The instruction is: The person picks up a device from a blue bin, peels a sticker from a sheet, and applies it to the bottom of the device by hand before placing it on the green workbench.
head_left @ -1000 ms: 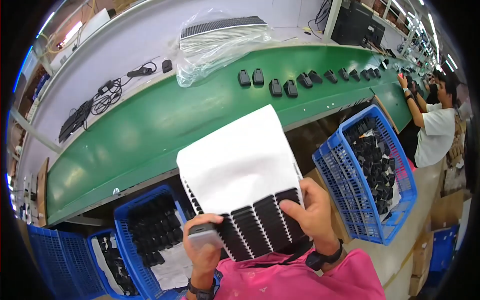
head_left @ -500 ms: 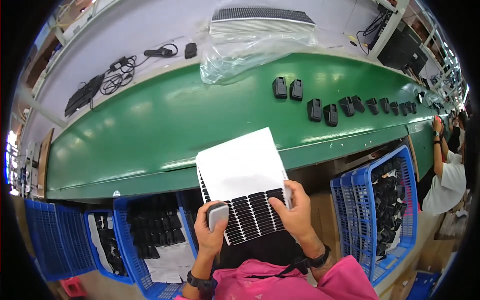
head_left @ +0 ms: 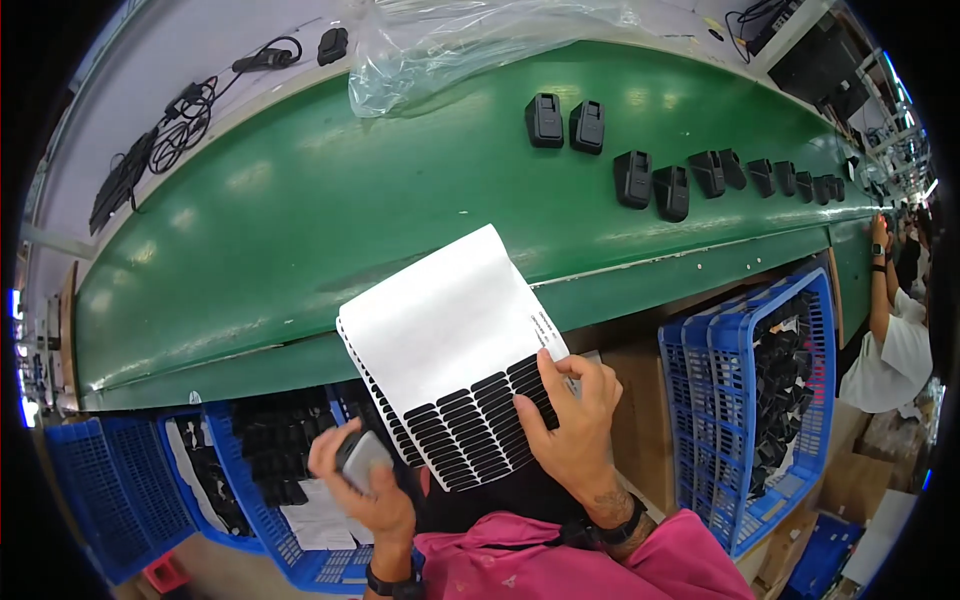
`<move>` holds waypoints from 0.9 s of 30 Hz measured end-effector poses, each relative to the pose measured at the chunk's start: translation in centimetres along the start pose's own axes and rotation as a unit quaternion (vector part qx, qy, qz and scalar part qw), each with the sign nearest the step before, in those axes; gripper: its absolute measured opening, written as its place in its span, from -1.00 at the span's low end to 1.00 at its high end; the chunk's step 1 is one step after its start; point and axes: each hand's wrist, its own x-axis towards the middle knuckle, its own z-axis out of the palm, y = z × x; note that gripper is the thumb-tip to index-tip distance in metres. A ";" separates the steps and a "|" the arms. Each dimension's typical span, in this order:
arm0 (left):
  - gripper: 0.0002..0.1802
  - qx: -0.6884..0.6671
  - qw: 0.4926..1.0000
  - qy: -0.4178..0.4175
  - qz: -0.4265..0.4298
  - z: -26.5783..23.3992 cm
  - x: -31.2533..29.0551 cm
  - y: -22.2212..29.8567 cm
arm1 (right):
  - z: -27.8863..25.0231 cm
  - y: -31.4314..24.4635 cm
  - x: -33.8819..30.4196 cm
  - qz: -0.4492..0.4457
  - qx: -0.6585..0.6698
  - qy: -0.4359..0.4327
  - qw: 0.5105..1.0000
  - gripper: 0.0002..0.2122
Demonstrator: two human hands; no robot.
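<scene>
A white sheet of black oblong stickers (head_left: 418, 345) lies aslant before me, its far part over the green table's front edge. Rows of black strips fill its near part; the rest is blank white. More strips show along its left edge, from a layer beneath. My right hand (head_left: 575, 425) grips the sheet's right side, thumb and index fingertip on the strips. Left of the sheet, my left hand (head_left: 372, 495) holds a small grey-faced block with dark sides (head_left: 362, 458). That hand is slightly blurred, and its fingers hide part of the block.
Black charger-like units (head_left: 545, 122) stand in a line along the green table (head_left: 300, 240). Clear plastic (head_left: 440, 60) and cables (head_left: 185, 125) lie at the back. Blue crates (head_left: 742, 400) with black parts flank me below the table. A person in white (head_left: 882, 345) works far right.
My left hand has moved left, away from the sheet, with the grey-faced block. The sheet has shifted left and tilted. My right index finger now lies on the strips. The view has shifted too.
</scene>
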 end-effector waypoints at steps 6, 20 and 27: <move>-0.38 -0.381 0.895 -0.145 -0.181 1.5 1.0 5.5 | 0.0 -0.7 -0.1 0.007 0.018 0.009 1.000 -0.61; -0.45 -0.485 0.789 -0.254 -0.279 3.2 3.8 5.5 | -4.4 -1.9 -0.6 0.119 0.397 0.074 0.907 -0.89; -0.46 -0.473 0.801 -0.304 -0.205 0.8 1.1 8.1 | -6.5 -5.7 0.6 0.241 0.626 -0.091 0.736 -0.87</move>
